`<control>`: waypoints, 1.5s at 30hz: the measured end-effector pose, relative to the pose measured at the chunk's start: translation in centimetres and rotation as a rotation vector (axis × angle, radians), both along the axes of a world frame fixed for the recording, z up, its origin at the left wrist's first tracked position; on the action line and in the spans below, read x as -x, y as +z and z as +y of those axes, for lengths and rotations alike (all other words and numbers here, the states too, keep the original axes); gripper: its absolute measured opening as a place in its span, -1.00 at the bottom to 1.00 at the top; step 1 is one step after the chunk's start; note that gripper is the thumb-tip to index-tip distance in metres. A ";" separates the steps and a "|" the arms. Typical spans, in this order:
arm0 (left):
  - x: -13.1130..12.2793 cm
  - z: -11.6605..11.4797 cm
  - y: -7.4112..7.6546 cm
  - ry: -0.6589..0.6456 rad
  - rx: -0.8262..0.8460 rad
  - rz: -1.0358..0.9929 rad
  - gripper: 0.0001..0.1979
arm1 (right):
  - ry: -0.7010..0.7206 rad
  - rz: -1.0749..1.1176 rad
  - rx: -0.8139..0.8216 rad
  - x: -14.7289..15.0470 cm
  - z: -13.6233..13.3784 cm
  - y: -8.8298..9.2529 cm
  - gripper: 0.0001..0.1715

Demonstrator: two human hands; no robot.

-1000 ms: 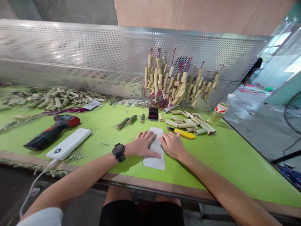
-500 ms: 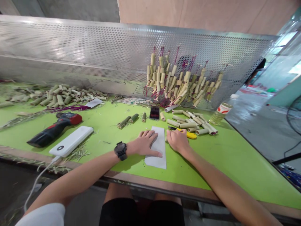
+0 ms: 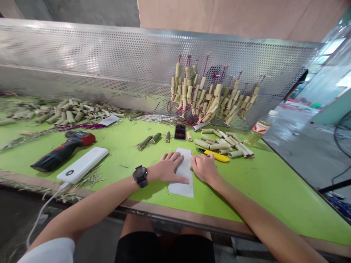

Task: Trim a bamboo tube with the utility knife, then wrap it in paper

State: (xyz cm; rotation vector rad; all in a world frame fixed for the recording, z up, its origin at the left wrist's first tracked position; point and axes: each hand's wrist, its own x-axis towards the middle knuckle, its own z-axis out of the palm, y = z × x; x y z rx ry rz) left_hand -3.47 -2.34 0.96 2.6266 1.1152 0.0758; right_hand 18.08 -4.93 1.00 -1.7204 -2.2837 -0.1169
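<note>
On the near part of the green bench (image 3: 260, 193), between the forearms, a white sheet (image 3: 181, 189) lay flat with its long side running away from the body. The left hand (image 3: 170, 168) was placed palm down over the sheet's left edge, grip spread, thumb extended across the surface; the portion beneath it was concealed. A black watch (image 3: 140, 176) was fitted at that wrist.

The right hand (image 3: 203, 167) was positioned at the sheet's right edge, grip curled closed and pinching a tan piece (image 3: 191, 166). Only a small end of this piece was exposed; its length could not be determined.

Just beyond the right hand lay a yellow utility knife (image 3: 219, 156). Contact between knuckles and handle could not be confirmed.

Farther back stood a small dark display (image 3: 180, 132), its readout too small to read. Bamboo strings (image 3: 210, 95) overlapped against the perforated panel (image 3: 123, 54), so individual sections could not be counted.

At left lay a cordless drill (image 3: 61, 151) and a white power bank (image 3: 85, 162); the attached cable (image 3: 41, 212) ran downward, its lower end hidden behind the white sleeve (image 3: 51, 252). The frame cut off a fan (image 3: 342, 135) at right.
</note>
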 end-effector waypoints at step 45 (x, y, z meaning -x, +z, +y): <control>-0.2 -0.2 0.1 0.006 -0.025 0.007 0.21 | -0.095 -0.075 0.009 -1.4 0.9 0.3 -0.37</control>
